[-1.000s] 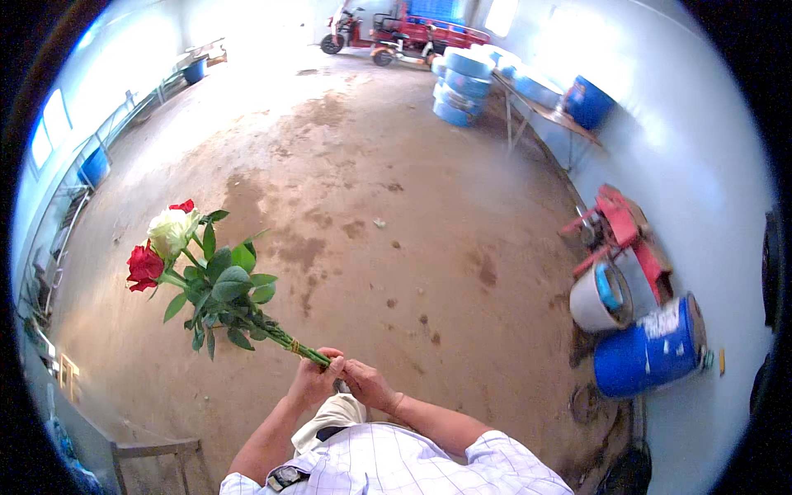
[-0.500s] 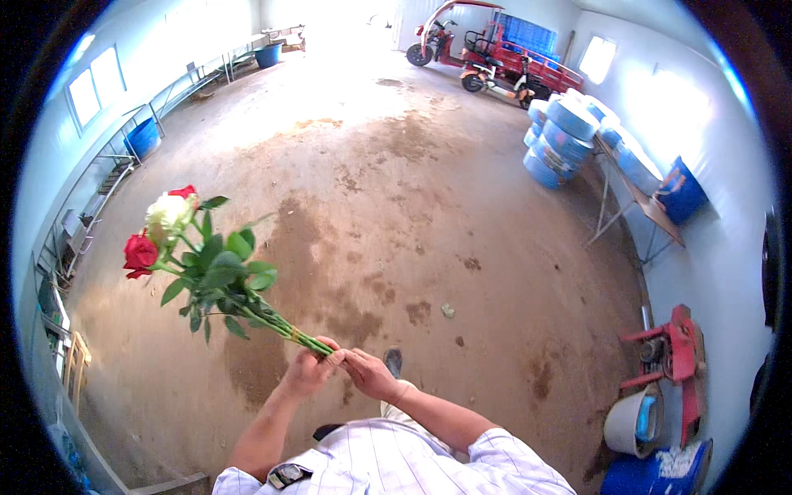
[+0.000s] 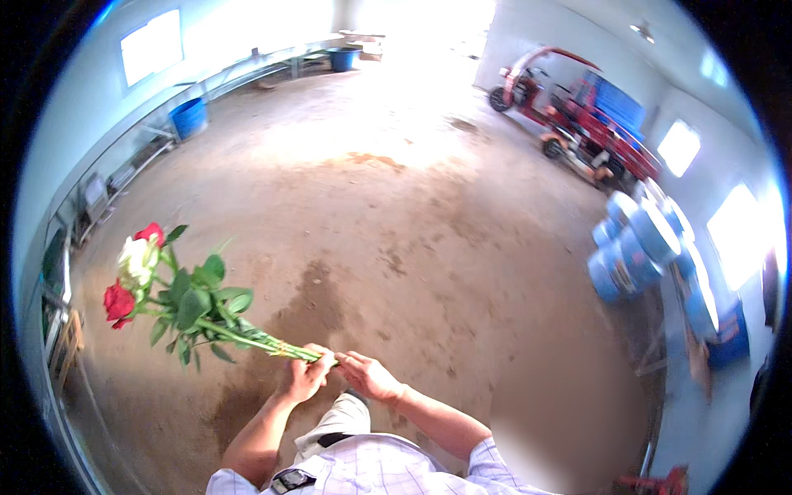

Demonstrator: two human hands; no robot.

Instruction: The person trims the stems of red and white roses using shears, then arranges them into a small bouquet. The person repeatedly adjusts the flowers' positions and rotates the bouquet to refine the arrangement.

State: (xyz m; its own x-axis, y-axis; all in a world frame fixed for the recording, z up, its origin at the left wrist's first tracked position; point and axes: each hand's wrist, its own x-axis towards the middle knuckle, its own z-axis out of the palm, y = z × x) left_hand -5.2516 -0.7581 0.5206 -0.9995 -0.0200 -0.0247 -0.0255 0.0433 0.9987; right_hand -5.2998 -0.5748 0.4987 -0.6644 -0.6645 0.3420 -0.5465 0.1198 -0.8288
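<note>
The view swings left; the left hand [image 3: 308,377] still clasps and carries the rose bunch [image 3: 194,307]; whether the right hand [image 3: 371,379] also grips its stems [image 3: 262,341] is unclear.

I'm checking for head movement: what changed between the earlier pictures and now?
The view swung left: the red tricycle and blue containers slid rightward. The bouquet sits slightly lower and farther left in view. The left hand still grips its stems; the right hand stays near their ends.
</note>
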